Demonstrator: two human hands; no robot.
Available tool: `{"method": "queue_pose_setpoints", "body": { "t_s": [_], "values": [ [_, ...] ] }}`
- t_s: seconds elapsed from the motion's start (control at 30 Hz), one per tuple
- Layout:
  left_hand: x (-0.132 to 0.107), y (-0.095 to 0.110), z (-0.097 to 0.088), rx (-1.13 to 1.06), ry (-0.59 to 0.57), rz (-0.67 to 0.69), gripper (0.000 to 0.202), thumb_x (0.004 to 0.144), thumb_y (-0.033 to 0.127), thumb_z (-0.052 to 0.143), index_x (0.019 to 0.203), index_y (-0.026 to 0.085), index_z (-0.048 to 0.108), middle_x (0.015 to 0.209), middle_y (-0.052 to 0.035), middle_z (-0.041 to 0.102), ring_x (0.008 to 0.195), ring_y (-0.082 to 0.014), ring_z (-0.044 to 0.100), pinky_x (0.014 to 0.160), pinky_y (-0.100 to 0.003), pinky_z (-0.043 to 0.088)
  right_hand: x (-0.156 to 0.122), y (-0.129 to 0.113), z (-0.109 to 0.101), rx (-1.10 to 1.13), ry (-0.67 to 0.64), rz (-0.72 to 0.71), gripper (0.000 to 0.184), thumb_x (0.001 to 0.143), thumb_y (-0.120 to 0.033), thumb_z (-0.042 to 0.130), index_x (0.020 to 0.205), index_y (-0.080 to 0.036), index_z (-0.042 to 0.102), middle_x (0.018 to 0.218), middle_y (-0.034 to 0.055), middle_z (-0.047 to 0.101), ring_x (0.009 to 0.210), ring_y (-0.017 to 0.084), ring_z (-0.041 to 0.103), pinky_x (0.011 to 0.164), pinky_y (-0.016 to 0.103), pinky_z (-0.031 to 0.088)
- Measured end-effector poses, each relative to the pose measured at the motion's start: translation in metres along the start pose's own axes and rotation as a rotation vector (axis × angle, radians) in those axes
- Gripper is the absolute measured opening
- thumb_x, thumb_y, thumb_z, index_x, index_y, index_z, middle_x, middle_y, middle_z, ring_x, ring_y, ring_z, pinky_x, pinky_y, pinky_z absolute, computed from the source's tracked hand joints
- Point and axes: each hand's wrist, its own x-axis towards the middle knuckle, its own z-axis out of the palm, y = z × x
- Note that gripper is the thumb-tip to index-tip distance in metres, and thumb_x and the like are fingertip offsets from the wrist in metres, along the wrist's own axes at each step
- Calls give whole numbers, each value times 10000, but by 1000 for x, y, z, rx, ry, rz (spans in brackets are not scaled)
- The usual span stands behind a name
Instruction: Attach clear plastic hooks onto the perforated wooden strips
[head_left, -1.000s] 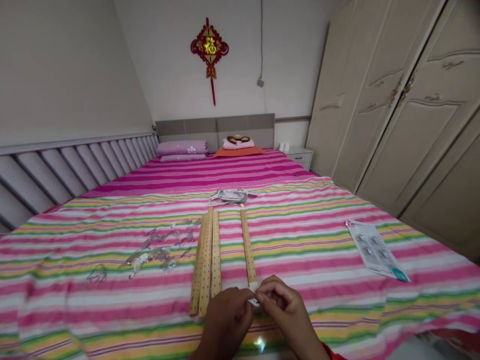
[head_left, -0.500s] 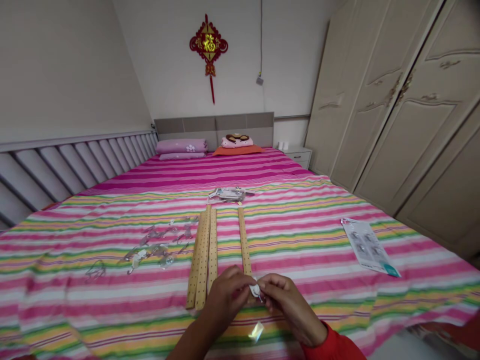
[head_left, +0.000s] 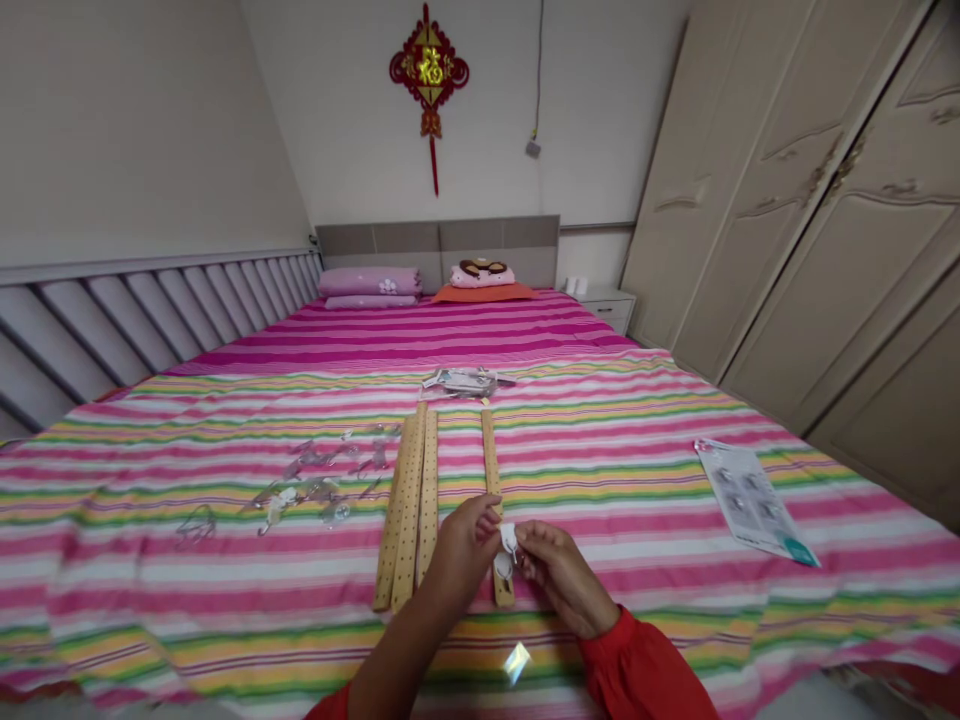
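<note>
On a striped bedsheet (head_left: 600, 590), four wooden strips (head_left: 427, 510) lie lengthwise, pointing near to far: three side by side, one (head_left: 490, 465) apart on the right. Above its near end, the left hand (head_left: 469, 548) and right hand (head_left: 559, 578) pinch one small white plastic piece (head_left: 507, 540).

A red Chinese knot (head_left: 429, 68) hangs above the headboard (head_left: 375, 238), beside a cream wardrobe (head_left: 825, 250).

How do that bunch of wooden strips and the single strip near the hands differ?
The left strips are several laid side by side; the lone strip lies apart by itself. Together, the left strips make a much wider band than the lone strip. The lone strip runs between the left hand and right hand. Both are pale wood, lying flat on the striped bedspread.
</note>
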Motion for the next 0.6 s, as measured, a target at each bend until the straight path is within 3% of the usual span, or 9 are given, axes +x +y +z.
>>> {"method": "queue_pose_setpoints", "body": {
  "t_s": [0.13,0.33,0.47,0.6],
  "values": [
    [0,-14,0,-157,0,-134,316,647,166,651,961,137,625,774,-27,628,695,-144,597,667,-274,494,5,9,-1,5,-7,38,288,551,-345,821,570,-138,622,466,-36,526,417,46,403,417,174,273],
    [-3,-21,-4,177,5,83,259,725,113,538,940,204,649,887,-35,666,783,-152,611,753,-291,485,10,14,-1,4,10,53,247,553,-302,799,577,-130,623,479,-35,521,426,46,394,426,182,256],
    [-3,-28,-4,166,78,13,206,742,144,517,897,193,643,821,-31,677,777,-166,624,744,-309,498,16,11,-6,-46,81,-7,274,568,-353,780,573,-139,609,454,-40,508,410,50,365,418,197,230],
    [-4,-34,-2,-68,125,-125,151,731,234,566,829,156,651,810,-57,700,794,-183,650,777,-328,512,23,13,-12,-160,168,-38,291,589,-391,737,545,-154,575,400,-60,462,369,46,305,403,208,174]
  ]
}}
